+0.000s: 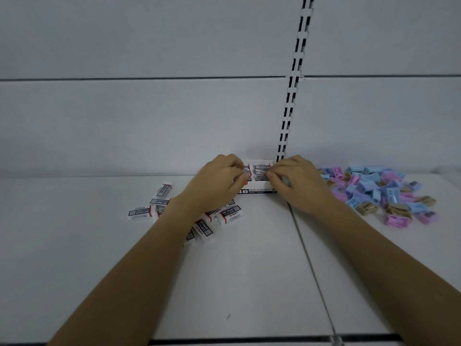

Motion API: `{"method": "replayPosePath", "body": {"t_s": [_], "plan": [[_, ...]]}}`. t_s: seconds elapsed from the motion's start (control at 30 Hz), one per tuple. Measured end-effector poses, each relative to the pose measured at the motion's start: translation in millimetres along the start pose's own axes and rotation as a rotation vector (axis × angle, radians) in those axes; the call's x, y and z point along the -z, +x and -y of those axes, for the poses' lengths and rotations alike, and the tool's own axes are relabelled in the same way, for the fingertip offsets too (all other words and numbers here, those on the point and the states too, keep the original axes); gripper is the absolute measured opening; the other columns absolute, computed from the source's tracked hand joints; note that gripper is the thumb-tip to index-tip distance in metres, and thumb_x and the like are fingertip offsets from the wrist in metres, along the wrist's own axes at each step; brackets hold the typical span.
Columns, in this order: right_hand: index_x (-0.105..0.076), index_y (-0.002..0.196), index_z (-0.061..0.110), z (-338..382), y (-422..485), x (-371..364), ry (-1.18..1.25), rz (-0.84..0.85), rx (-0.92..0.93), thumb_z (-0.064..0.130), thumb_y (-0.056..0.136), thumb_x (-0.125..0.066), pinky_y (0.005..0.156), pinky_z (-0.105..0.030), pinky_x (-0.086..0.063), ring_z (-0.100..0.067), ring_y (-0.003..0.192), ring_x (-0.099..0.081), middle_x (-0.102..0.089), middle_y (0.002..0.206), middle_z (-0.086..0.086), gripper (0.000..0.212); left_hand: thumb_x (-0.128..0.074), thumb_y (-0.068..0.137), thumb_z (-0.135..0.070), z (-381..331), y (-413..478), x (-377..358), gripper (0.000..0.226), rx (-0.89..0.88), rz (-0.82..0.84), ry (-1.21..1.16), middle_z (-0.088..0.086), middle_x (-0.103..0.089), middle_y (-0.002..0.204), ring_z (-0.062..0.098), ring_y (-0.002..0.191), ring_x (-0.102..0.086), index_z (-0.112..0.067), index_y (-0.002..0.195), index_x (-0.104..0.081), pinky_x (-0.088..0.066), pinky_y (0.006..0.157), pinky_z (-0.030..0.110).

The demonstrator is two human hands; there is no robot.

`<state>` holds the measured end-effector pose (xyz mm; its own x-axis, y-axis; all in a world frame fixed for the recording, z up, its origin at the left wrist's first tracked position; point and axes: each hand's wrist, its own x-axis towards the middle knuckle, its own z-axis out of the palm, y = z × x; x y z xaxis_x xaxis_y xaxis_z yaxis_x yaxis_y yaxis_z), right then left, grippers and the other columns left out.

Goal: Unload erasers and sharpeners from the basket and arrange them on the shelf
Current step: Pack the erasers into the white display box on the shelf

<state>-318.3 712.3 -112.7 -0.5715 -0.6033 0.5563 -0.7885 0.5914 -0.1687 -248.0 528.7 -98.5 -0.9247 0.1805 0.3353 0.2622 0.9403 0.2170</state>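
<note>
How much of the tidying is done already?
Done: the sharpeners sit in a loose pile on the shelf, right side. In hand: the left hand and right hand pinch boxed erasers in the eraser box. Left: loose erasers lie scattered by the left wrist, and the pile needs arranging.

Single head view, wide-angle, worn on head, facing forward and down onto shelf. Close in: shelf front edge at frame bottom, back panel filling upper half, straight ahead.
</note>
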Motion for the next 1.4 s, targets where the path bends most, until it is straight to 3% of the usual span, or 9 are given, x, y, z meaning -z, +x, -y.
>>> {"method": "replayPosePath", "body": {"t_s": [0.2,0.53,0.73,0.83,0.97,1.13,1.23,1.33,1.4], "plan": [[-0.069,0.077,0.004,0,1,0,-0.005,0.028,-0.015,0.026,0.088,-0.041,0.074,-0.023,-0.031,-0.027,0.069,-0.060,-0.070,0.078,-0.008,0.037,-0.026,0.087,-0.043,1,-1,-2,0.059,0.018,0.031,0.005,0.004,-0.059,0.117,0.022,0.109,-0.049,-0.007,0.105,-0.069,-0.032,0.091,0.026],[-0.071,0.100,0.008,5,-2,-2,0.037,0.035,-0.069,0.032,0.089,-0.037,0.088,-0.036,-0.039,-0.028,0.098,-0.057,-0.068,0.109,-0.005,0.042,-0.012,0.079,-0.057,2,-1,-5,0.077,0.018,0.085,-0.015,0.001,-0.060,0.118,0.021,0.117,-0.043,-0.012,0.110,-0.066,-0.033,0.101,0.035],[-0.067,0.108,0.006,7,-3,-4,0.025,-0.023,-0.039,0.034,0.090,-0.038,0.090,-0.029,-0.033,-0.030,0.104,-0.056,-0.066,0.113,-0.010,0.044,-0.024,0.088,-0.029,0,-2,14,0.051,0.043,0.101,-0.064,0.006,-0.058,0.125,0.022,0.119,-0.044,-0.006,0.112,-0.062,-0.033,0.102,0.035],[-0.064,0.111,0.004,15,-3,-2,0.100,-0.098,0.024,0.034,0.088,-0.038,0.089,-0.034,-0.037,-0.029,0.101,-0.057,-0.066,0.109,-0.010,0.046,-0.036,0.093,-0.010,17,-5,27,0.031,0.121,0.076,-0.081,0.005,-0.056,0.127,0.021,0.119,-0.042,-0.010,0.111,-0.061,-0.033,0.102,0.036],[-0.065,0.107,0.007,29,-3,-5,0.153,-0.093,0.169,0.026,0.085,-0.045,0.088,-0.026,-0.034,-0.020,0.097,-0.055,-0.068,0.103,-0.005,0.035,-0.042,0.089,-0.001,26,-10,38,0.030,0.192,0.187,-0.095,0.005,-0.061,0.117,0.017,0.107,-0.051,-0.012,0.107,-0.064,-0.035,0.088,0.022],[-0.065,0.111,0.010,44,-4,-9,0.204,0.047,0.340,0.018,0.082,-0.039,0.088,-0.032,-0.039,-0.018,0.100,-0.053,-0.068,0.106,-0.003,0.040,-0.056,0.085,-0.008,25,-13,48,0.020,0.258,0.353,-0.145,-0.002,-0.063,0.108,0.009,0.086,-0.052,-0.018,0.101,-0.065,-0.039,0.066,0.016],[-0.065,0.114,0.013,41,-6,-14,0.178,0.089,0.395,0.011,0.081,-0.036,0.089,-0.037,-0.042,-0.016,0.104,-0.046,-0.066,0.114,-0.001,0.043,-0.056,0.084,-0.005,22,-15,52,0.029,0.273,0.425,-0.155,-0.006,-0.061,0.110,0.007,0.086,-0.052,-0.021,0.107,-0.064,-0.038,0.068,0.009],[-0.067,0.112,0.017,34,-6,-21,0.148,0.098,0.419,0.007,0.081,-0.038,0.086,-0.043,-0.046,-0.020,0.105,-0.044,-0.067,0.114,0.005,0.043,-0.050,0.083,0.002,19,-15,55,0.042,0.282,0.505,-0.155,-0.004,-0.058,0.120,0.009,0.092,-0.052,-0.023,0.113,-0.062,-0.042,0.082,0.022],[-0.067,0.110,0.017,34,-6,-21,0.152,0.103,0.409,0.007,0.080,-0.039,0.084,-0.046,-0.048,-0.020,0.105,-0.044,-0.068,0.110,0.006,0.043,-0.051,0.083,0.002,19,-15,55,0.041,0.306,0.514,-0.144,-0.003,-0.058,0.120,0.010,0.091,-0.052,-0.024,0.112,-0.062,-0.040,0.081,0.024]]}}
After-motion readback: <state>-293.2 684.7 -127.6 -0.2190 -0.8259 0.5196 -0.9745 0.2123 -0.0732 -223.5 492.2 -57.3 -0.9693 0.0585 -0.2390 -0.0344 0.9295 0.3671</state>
